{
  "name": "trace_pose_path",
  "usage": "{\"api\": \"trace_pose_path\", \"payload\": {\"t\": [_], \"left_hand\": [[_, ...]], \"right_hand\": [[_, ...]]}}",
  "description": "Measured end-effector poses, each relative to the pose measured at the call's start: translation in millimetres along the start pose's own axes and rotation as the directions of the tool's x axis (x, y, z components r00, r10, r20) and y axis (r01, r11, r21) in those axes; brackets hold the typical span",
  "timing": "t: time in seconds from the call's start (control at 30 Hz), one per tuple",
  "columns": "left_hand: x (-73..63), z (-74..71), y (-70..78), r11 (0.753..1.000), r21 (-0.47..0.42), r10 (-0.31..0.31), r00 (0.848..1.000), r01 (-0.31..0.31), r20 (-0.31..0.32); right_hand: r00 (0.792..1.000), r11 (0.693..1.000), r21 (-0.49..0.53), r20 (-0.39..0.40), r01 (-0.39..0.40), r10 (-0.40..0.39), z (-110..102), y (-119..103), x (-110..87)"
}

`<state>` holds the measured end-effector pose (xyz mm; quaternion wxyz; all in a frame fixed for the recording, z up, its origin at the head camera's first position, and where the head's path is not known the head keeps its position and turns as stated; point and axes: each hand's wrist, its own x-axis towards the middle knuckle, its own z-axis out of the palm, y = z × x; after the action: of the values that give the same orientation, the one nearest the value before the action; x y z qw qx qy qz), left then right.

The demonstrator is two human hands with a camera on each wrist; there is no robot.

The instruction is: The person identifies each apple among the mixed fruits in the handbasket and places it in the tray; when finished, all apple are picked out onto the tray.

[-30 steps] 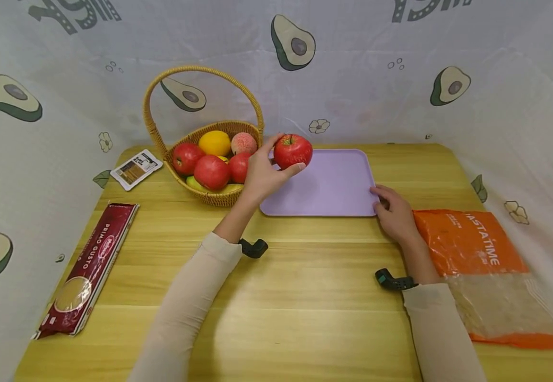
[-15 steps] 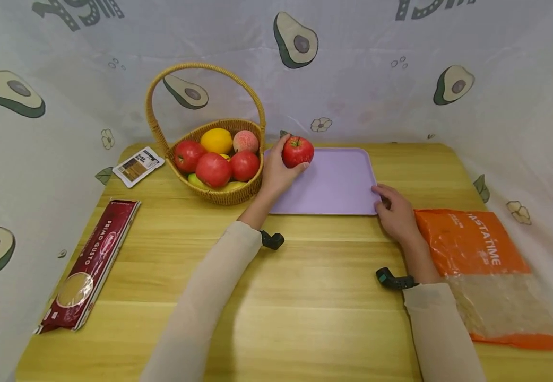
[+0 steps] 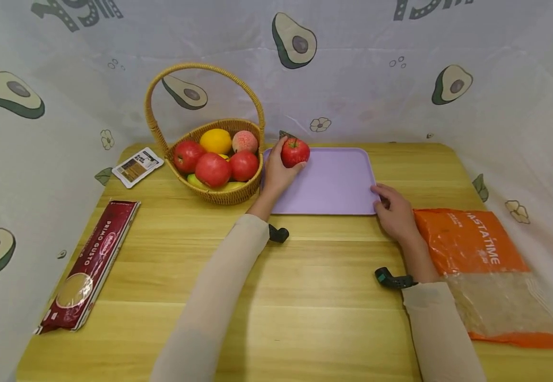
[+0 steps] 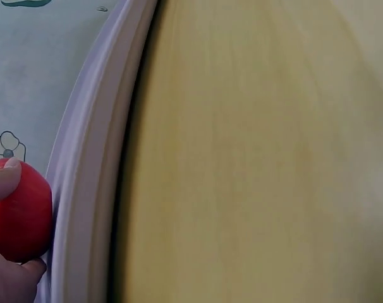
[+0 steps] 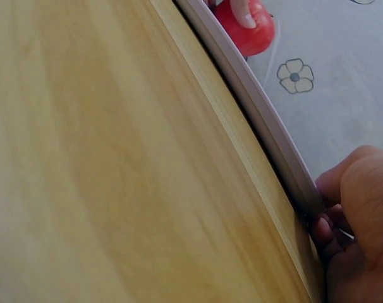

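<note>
My left hand (image 3: 278,172) grips a red apple (image 3: 295,153) between thumb and fingers, over the left end of a lilac tray (image 3: 331,180). In the left wrist view the apple (image 4: 21,214) shows low, right beside the tray's raised rim (image 4: 90,158). At the tray's right edge, my right hand (image 3: 395,212) pinches the rim between thumb and fingers; the right wrist view shows those fingers (image 5: 327,233) at the rim's corner. Left of the tray stands a wicker basket (image 3: 226,198) with a tall handle, holding red apples (image 3: 213,170), a peach (image 3: 245,142) and a yellow lemon-like fruit (image 3: 216,141).
A dark red pasta packet (image 3: 90,265) lies along the table's left side. Behind it is a small white packet (image 3: 138,166). An orange and clear pasta bag (image 3: 491,276) lies at the right, beside my right forearm. A printed cloth (image 3: 353,79) hangs behind the wooden table (image 3: 324,297).
My left hand has carried the apple slightly right and down, away from the basket and lower over the tray's left end. The right hand has stayed at the tray's edge.
</note>
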<state>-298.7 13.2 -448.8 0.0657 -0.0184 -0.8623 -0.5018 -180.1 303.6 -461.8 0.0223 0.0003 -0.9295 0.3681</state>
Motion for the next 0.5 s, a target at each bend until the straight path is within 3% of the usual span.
{"api": "trace_pose_path", "payload": {"t": [0.2,0.5], "left_hand": [[4.3,5.0,-2.1,0.999,0.018,0.049,0.999,-0.049,0.013],[-4.4,-7.4,9.5,1.0,0.03,0.007,0.999,-0.009,0.048]], "right_hand": [[1.0,1.0,-0.002,0.001,0.006,-0.006,1,0,-0.8],[1.0,1.0,0.005,0.002,0.006,-0.006,-2,0,-2.1]]}}
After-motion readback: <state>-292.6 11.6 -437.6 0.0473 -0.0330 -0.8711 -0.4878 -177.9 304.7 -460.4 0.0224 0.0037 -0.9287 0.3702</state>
